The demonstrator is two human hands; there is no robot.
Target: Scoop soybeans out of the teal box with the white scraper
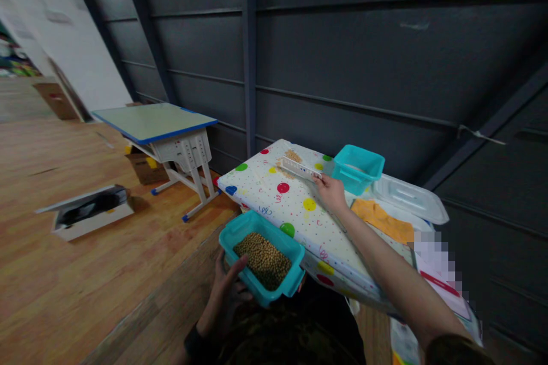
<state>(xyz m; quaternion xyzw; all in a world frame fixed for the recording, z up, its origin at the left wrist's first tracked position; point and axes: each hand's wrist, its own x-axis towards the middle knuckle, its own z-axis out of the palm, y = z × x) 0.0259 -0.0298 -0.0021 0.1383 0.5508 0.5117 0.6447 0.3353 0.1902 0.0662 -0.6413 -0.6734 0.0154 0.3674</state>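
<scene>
My left hand (pixel 229 279) grips the near left side of a teal plastic box (pixel 295 259), its thumb over the rim. Inside lie many round tan soybeans (pixel 263 256). The box is tilted at the near edge of the table. My right hand (pixel 330 189) is closed on the right end of a white ruler-like strip with a row of holes or marks (pixel 299 169). The strip's far end is by a small heap of loose beans (pixel 293 155) on the polka-dot tablecloth (pixel 257 188).
A second teal box (pixel 358 166) stands at the table's back, beside a clear lid (pixel 411 198) and an orange cloth (pixel 383 221). A red pen (pixel 440 283) lies on paper at right. A school desk (pixel 158 121) and an open white carton (pixel 96 219) stand left. A dark panelled wall (pixel 342 57) rises behind.
</scene>
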